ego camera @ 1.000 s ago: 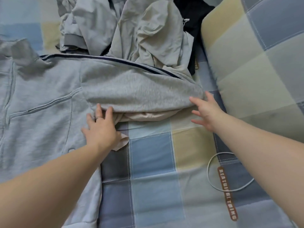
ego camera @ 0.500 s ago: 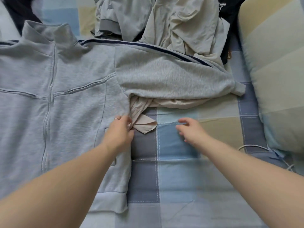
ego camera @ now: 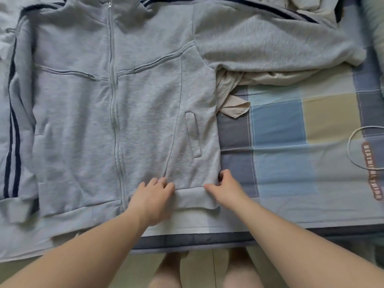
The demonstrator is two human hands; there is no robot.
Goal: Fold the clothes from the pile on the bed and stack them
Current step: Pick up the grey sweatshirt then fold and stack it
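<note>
A grey zip jacket (ego camera: 99, 113) with dark stripes on its sleeves lies face up and spread flat on the bed. Its right sleeve (ego camera: 276, 46) stretches out toward the pillow. My left hand (ego camera: 152, 196) rests fingers down on the jacket's bottom hem, right of the zip. At the hem's right corner my right hand (ego camera: 225, 187) pinches the fabric between thumb and fingers. A beige garment (ego camera: 234, 104) pokes out from under the right sleeve. The rest of the pile (ego camera: 311, 7) shows only at the top edge.
The checked bedsheet (ego camera: 291, 146) is bare to the right of the jacket. A thin white cable loop (ego camera: 353, 148) lies on it near the right edge. A pillow (ego camera: 376, 28) sits at the top right. The bed's front edge (ego camera: 197, 240) runs below my hands, my legs beneath.
Both hands have come down from the armpit and sleeve area to the jacket's bottom hem. The view has dropped and pulled back, so the whole jacket front now shows.
</note>
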